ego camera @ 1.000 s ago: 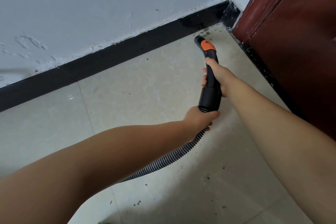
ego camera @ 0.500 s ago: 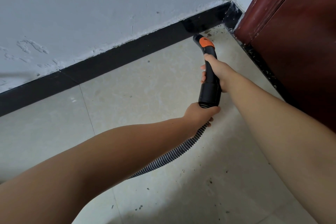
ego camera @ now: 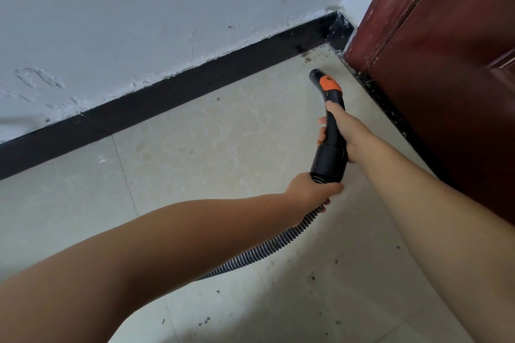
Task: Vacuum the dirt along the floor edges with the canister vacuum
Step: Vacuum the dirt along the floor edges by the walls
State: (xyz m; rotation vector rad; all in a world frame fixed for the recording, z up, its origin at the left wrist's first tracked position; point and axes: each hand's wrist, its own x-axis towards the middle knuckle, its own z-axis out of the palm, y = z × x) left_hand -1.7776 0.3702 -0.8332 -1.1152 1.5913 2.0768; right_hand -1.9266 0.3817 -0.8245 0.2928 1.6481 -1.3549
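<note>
The left hand (ego camera: 312, 189) grips the ribbed hose (ego camera: 278, 239) just behind the black handle (ego camera: 331, 131), which the right hand (ego camera: 344, 131) clasps. The open nozzle (ego camera: 316, 74) hovers near the floor's far corner; lower it toward the dirt (ego camera: 309, 57) along the black skirting (ego camera: 195, 86).

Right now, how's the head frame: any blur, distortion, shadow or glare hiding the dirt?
Head view: sharp on the nozzle and both hands, left hand and right hand; wide-angle bend shows in the baseboard; a broad soft shadow covers the floor in the lower middle, with specks still readable in it; corner dirt is lit evenly; no glare; door is dark but legible.
</note>
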